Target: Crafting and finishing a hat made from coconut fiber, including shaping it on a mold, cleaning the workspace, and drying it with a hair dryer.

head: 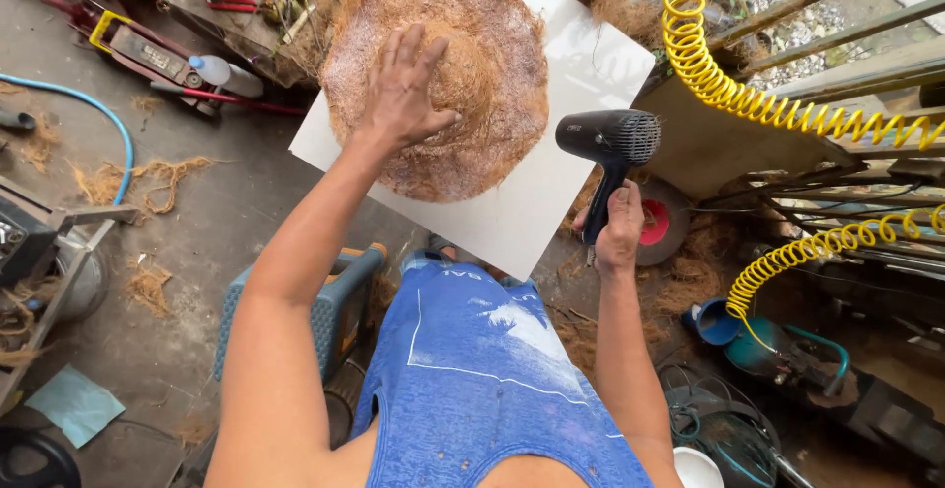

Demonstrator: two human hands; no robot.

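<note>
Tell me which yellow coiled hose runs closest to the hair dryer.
The upper yellow coiled hose, curling down beside the black hair dryer in the right hand. The lower yellow coil sits farther right, by the blue compressor.

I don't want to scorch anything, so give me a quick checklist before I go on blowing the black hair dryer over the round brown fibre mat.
1. Left hand flat on the round brown coconut-fibre mat: ok.
2. Right hand gripping the black hair dryer by its handle: ok.
3. Mat lying fully on the white square board: ok.
4. Dryer nozzle aimed at the mat: ok.
5. Dryer switched on: cannot tell.
6. Yellow coiled hose clear of the dryer: ok.
</note>
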